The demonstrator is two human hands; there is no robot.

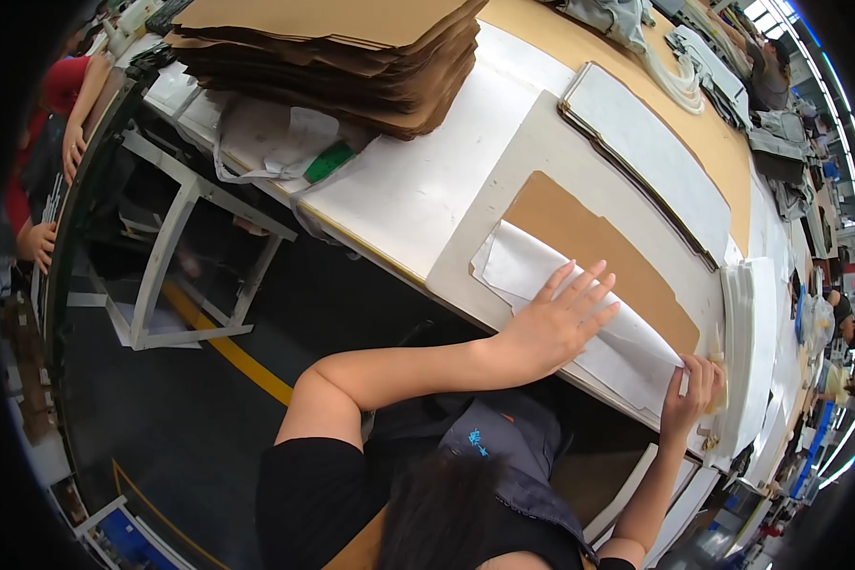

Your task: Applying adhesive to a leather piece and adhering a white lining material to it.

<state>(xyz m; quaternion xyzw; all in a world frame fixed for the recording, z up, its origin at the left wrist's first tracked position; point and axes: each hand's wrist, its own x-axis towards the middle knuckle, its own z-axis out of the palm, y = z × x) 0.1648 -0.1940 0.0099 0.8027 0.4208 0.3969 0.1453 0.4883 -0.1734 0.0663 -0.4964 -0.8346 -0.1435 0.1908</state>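
Note:
On the white table in front of me, a brown shaped panel [627,256] lies on a pale board [513,157]. A white sheet [641,353] covers the panel's near side, and its edge is curled or folded over. My left hand [559,328] rests palm down on the sheet, fingers spread and stretched out. At the sheet's right end, my right hand [693,391] pinches its corner between thumb and fingers. Beyond the panel sits a long pale plate [646,142] with a dark, hinged-looking edge.
A tall stack of brown sheets [323,57] stands at the back left, above a clear bag with a green piece [330,163]. White stacked pieces [750,332] sit right of my right hand. A metal frame [166,256] stands on the floor. Another person's hand [73,150] shows far left.

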